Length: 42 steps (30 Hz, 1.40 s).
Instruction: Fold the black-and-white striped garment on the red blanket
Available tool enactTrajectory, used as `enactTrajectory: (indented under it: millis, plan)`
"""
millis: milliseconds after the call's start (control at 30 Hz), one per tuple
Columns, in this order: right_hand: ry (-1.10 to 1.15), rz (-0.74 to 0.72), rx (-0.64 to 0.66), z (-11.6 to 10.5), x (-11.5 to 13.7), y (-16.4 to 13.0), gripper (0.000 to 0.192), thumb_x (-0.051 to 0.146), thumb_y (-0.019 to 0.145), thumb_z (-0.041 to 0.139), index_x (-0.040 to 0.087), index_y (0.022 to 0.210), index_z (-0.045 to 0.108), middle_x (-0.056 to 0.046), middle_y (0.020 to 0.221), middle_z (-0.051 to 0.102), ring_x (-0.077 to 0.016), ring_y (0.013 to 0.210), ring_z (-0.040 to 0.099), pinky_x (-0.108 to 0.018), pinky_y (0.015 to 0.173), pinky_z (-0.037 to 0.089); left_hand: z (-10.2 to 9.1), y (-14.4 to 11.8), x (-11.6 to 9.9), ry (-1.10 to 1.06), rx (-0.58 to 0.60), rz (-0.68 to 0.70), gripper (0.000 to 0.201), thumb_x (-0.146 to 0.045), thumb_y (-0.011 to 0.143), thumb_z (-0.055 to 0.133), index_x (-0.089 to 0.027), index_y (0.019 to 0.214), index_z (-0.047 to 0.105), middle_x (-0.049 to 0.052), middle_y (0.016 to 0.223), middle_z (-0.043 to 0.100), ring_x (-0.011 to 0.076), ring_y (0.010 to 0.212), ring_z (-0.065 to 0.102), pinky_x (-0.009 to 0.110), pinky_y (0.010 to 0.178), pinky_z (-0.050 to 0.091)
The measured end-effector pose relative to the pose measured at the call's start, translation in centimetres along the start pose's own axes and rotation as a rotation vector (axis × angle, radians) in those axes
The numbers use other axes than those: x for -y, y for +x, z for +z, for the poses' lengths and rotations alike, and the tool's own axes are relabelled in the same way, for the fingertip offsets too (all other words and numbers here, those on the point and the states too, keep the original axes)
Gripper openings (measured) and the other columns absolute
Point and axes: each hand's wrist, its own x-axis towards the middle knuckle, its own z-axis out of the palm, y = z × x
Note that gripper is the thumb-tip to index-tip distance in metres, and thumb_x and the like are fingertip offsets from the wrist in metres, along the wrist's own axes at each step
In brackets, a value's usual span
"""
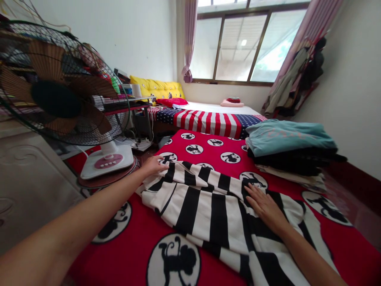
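Observation:
A black-and-white striped top (202, 210) lies spread and rumpled across a red blanket (127, 254) printed with dark monkey figures in white circles. My left hand (154, 165) is at the far left edge of the top, thumb and fingers closed on the cloth. Flat on the right part of the top rests my right hand (263, 203), its fingers stretched out and slightly apart. Folds run through the fabric between both hands. The near right end of the top passes under my right forearm and out of the picture.
A stack of folded clothes (291, 139), light blue on top, sits to the right. On the left stands a fan (59, 95) with a white base, beside a pale cabinet (32, 178). Behind is another bed (205, 121) with a stars-and-stripes cover. Clothes (297, 79) hang at the right wall.

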Motion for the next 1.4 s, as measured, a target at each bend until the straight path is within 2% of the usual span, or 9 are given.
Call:
enactTrajectory:
  millis: [333, 467, 600, 667, 767, 933, 1100, 1233, 1400]
  plan:
    - [0.004, -0.010, -0.027, 0.5, -0.5, 0.0, 0.053, 0.046, 0.094, 0.025, 0.030, 0.141, 0.044, -0.001, 0.152, 0.036, -0.0244, 0.141, 0.030, -0.053, 0.111, 0.031, -0.5, 0.0, -1.1, 0.050, -0.113, 0.076, 0.018, -0.030, 0.080, 0.058, -0.020, 0.083, 0.073, 0.006, 0.085, 0.069, 0.0215, 0.084, 0.062, 0.028, 0.076, 0.045]
    - [0.023, -0.009, -0.007, 0.4, -0.5, 0.0, 0.055, 0.047, 0.094, 0.023, 0.028, 0.142, 0.043, -0.001, 0.153, 0.033, -0.0242, 0.143, 0.027, -0.053, 0.112, 0.027, 0.4, 0.0, -1.6, 0.038, -0.138, 0.107, 0.036, -0.044, 0.085, 0.054, -0.018, 0.105, 0.069, 0.009, 0.096, 0.068, 0.0244, 0.093, 0.062, 0.032, 0.083, 0.047]
    - [0.023, 0.001, 0.017, 0.2, -0.4, 0.0, 0.056, 0.048, 0.094, 0.022, 0.028, 0.143, 0.042, 0.000, 0.154, 0.032, -0.0240, 0.143, 0.025, -0.054, 0.113, 0.025, 1.7, -0.2, -4.7, -0.006, -0.163, 0.242, 0.039, -0.042, 0.091, 0.049, -0.020, 0.121, 0.061, 0.009, 0.121, 0.061, 0.0224, 0.115, 0.054, 0.033, 0.101, 0.040]
    - [0.015, -0.002, 0.017, 0.1, -0.3, 0.0, 0.056, 0.047, 0.095, 0.022, 0.027, 0.142, 0.042, -0.001, 0.153, 0.033, -0.0242, 0.143, 0.026, -0.053, 0.113, 0.027, 2.6, -0.6, -6.6, -0.017, -0.124, 0.366, 0.039, -0.040, 0.093, 0.046, -0.022, 0.126, 0.058, 0.008, 0.131, 0.056, 0.0216, 0.122, 0.051, 0.034, 0.106, 0.036]
    - [0.006, -0.004, 0.023, -0.1, -0.3, -0.1, 0.055, 0.046, 0.095, 0.022, 0.028, 0.142, 0.042, 0.000, 0.154, 0.032, -0.0237, 0.143, 0.027, -0.052, 0.113, 0.028, 4.2, -1.3, -8.2, 0.047, 0.074, 0.512, 0.050, -0.048, 0.094, 0.042, -0.025, 0.138, 0.047, 0.008, 0.146, 0.045, 0.0259, 0.136, 0.038, 0.046, 0.113, 0.025]
    - [0.018, 0.015, 0.050, -0.5, -0.1, -0.2, 0.054, 0.044, 0.095, 0.022, 0.028, 0.143, 0.041, 0.000, 0.154, 0.031, -0.0228, 0.144, 0.024, -0.052, 0.114, 0.025, 6.0, -1.7, -7.8, 0.165, 0.270, 0.486, 0.066, -0.060, 0.094, 0.031, -0.024, 0.148, 0.030, 0.010, 0.157, 0.024, 0.0269, 0.146, 0.018, 0.052, 0.116, 0.012]
    - [0.020, 0.033, 0.060, -0.9, 0.4, -0.1, 0.053, 0.043, 0.095, 0.026, 0.027, 0.142, 0.043, -0.001, 0.154, 0.031, -0.0229, 0.144, 0.025, -0.051, 0.114, 0.026, 5.1, -1.8, -9.6, 0.267, 0.256, 0.392, 0.062, -0.056, 0.091, 0.044, -0.022, 0.143, 0.040, 0.015, 0.152, 0.034, 0.0345, 0.142, 0.026, 0.062, 0.111, 0.017]
    - [0.047, 0.032, 0.025, -1.2, 0.7, -0.1, 0.049, 0.043, 0.095, 0.029, 0.028, 0.139, 0.048, -0.002, 0.152, 0.036, -0.0238, 0.142, 0.029, -0.051, 0.113, 0.029, 4.5, -4.5, -13.3, 0.236, 0.118, 0.424, 0.051, -0.039, 0.093, 0.048, -0.017, 0.139, 0.045, 0.017, 0.151, 0.035, 0.0339, 0.142, 0.027, 0.059, 0.113, 0.017]
    - [0.168, 0.019, -0.056, -1.5, 0.9, -0.3, 0.046, 0.042, 0.094, 0.036, 0.023, 0.130, 0.057, -0.008, 0.146, 0.045, -0.0266, 0.138, 0.037, -0.052, 0.111, 0.032, 5.8, -10.7, -15.8, -0.081, 0.053, 0.729, 0.041, -0.030, 0.091, 0.052, -0.022, 0.131, 0.054, 0.012, 0.144, 0.047, 0.0259, 0.133, 0.043, 0.045, 0.110, 0.036]
